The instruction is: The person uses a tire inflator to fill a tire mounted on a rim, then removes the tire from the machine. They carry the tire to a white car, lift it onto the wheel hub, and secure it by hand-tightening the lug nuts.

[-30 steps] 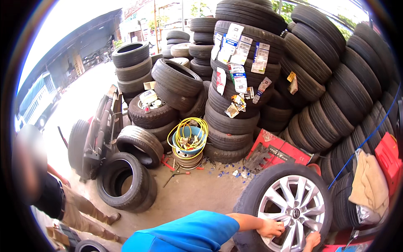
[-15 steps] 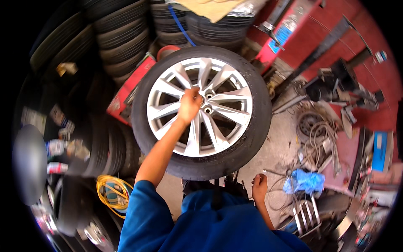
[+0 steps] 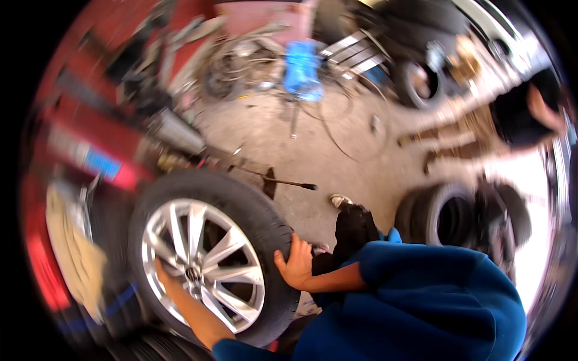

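Observation:
A car wheel (image 3: 235, 274) with silver spokes and a black tyre lies face up at the lower left. A dark centre cap (image 3: 192, 274) sits in its hub. My left hand (image 3: 168, 280) reaches over the rim, its fingers curled in at a spoke left of the hub; they are smeared and partly hidden. On the tyre's right edge my right hand (image 3: 295, 265) grips the rubber, thumb on the sidewall side and fingers toward the tread. Both forearms come from blue sleeves.
A metal bar (image 3: 289, 182) juts out beyond the tyre over the concrete floor. Tyres (image 3: 445, 213) stand at the right. A person (image 3: 518, 114) is at the upper right. A blue plastic bag (image 3: 303, 69), cables and a red machine (image 3: 96, 153) lie farther off.
My view has swung to the right, so the wheel now appears lower left. My left hand has left the hub, showing the cap. My right hand has come up onto the tyre.

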Demonstrator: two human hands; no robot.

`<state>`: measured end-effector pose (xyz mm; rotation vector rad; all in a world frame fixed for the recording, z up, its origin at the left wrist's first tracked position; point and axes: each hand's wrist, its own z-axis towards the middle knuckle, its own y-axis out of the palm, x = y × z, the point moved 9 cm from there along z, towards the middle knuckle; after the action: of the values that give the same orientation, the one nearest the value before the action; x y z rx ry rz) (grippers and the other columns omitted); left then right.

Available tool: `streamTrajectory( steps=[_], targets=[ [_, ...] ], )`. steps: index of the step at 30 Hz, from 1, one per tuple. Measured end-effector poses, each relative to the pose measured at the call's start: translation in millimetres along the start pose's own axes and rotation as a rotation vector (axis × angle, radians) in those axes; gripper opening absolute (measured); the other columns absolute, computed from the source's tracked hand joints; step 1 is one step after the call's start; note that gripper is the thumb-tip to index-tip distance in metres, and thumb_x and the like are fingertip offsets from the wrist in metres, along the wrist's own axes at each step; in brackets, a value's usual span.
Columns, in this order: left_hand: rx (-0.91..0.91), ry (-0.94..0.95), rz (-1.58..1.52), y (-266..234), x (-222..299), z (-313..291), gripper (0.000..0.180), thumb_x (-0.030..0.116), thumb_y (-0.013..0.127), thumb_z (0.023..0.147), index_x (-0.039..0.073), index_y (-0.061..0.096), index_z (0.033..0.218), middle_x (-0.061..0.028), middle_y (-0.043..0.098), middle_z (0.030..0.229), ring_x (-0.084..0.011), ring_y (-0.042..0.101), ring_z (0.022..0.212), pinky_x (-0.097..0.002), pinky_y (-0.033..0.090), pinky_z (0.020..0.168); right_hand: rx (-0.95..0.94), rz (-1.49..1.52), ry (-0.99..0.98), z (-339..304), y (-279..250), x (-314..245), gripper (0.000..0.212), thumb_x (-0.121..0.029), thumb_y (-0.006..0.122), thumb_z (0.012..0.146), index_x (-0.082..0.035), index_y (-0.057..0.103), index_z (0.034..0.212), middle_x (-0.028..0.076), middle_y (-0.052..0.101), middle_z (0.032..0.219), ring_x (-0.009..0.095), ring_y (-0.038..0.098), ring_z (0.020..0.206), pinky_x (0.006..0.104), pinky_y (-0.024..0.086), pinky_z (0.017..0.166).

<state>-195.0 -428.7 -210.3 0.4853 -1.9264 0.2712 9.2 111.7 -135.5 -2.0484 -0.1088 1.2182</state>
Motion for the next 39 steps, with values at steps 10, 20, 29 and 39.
streamTrajectory(
  steps=[10,20,29,39],
  targets=[
    [0.223,-0.034,0.446,-8,49,-71,0.066,0.046,0.063,0.092,-0.002,0.055,0.136,-0.0131,0.060,0.131,-0.0269,0.060,0.108,-0.0392,0.047,0.090,-0.020,0.178,-0.014,-8,-7,27,0.079,-0.044,0.064,0.084,0.003,0.040,0.143,0.023,0.048,0.125,0.040,0.045,0.115,0.0471,0.038,0.099],
    [0.373,0.377,0.789,116,191,-257,0.074,0.051,0.068,0.088,-0.006,0.057,0.133,-0.0162,0.063,0.126,-0.0259,0.060,0.112,-0.0408,0.050,0.094,0.029,1.078,0.368,46,36,184,0.034,-0.028,0.051,0.100,-0.003,0.061,0.121,0.020,0.060,0.105,0.039,0.057,0.099,0.0447,0.044,0.092],
    [0.295,0.534,0.768,333,161,-427,0.053,0.032,0.070,0.093,-0.016,0.061,0.113,-0.0211,0.067,0.102,-0.0269,0.069,0.081,-0.0362,0.060,0.068,-0.130,1.360,0.689,46,18,288,0.036,-0.028,0.048,0.102,-0.003,0.060,0.124,0.019,0.061,0.110,0.037,0.058,0.103,0.0437,0.044,0.095],
    [-0.445,0.436,0.678,687,-63,-467,0.034,0.020,0.077,0.087,-0.002,0.058,0.104,-0.0062,0.061,0.081,-0.0088,0.053,0.054,-0.0257,0.034,0.039,-0.034,1.479,0.713,44,-61,393,0.038,-0.029,0.045,0.103,-0.003,0.059,0.128,0.019,0.061,0.116,0.035,0.058,0.108,0.0427,0.044,0.099]
  ],
)
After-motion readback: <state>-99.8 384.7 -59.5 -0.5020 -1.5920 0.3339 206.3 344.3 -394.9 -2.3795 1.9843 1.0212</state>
